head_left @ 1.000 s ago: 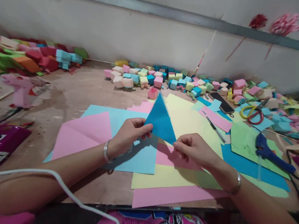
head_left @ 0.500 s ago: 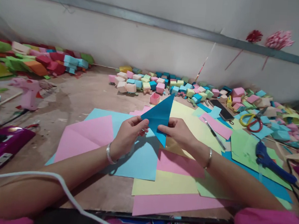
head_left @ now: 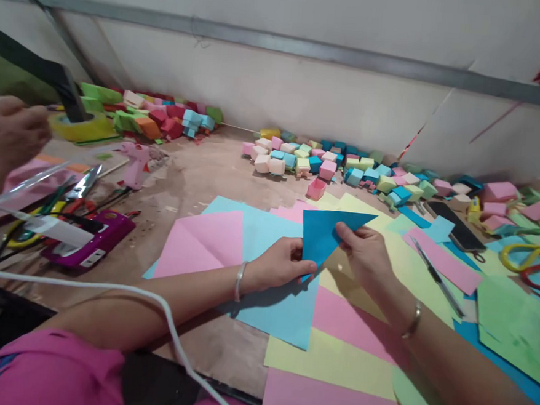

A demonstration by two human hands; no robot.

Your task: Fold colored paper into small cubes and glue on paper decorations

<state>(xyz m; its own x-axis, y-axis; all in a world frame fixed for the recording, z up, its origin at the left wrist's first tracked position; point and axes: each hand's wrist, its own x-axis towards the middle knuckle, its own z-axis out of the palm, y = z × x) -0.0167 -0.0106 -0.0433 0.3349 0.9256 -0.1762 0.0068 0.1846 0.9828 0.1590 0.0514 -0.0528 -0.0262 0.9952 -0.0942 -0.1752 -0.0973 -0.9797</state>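
A dark blue sheet of paper [head_left: 326, 234], folded into a triangle, is held up over the table between both hands. My left hand [head_left: 284, 262] pinches its lower left corner, thumb in front and fingers behind. My right hand [head_left: 361, 249] grips the upper right edge near the long point, its thumb lying on the front face. Under the hands lie a large light blue sheet [head_left: 271, 313] and a creased pink sheet [head_left: 207, 241]. Pink and yellow sheets [head_left: 333, 361] spread out to the right and toward the front edge.
Several small paper boxes [head_left: 328, 169] line the wall. A co-worker's hand [head_left: 11, 135] is at far left by a yellow tape roll [head_left: 85, 128]. Nearby are a pink glue gun [head_left: 136, 165] and a purple device [head_left: 96, 240]. Rightward lie a craft knife [head_left: 435, 276], phone [head_left: 456, 226] and scissors [head_left: 529, 264]. A white cable [head_left: 165, 309] crosses my left arm.
The blue triangle has turned so its point faces right instead of up. The camera view has swung left, bringing a co-worker's hand into sight. Both hands still hold the paper.
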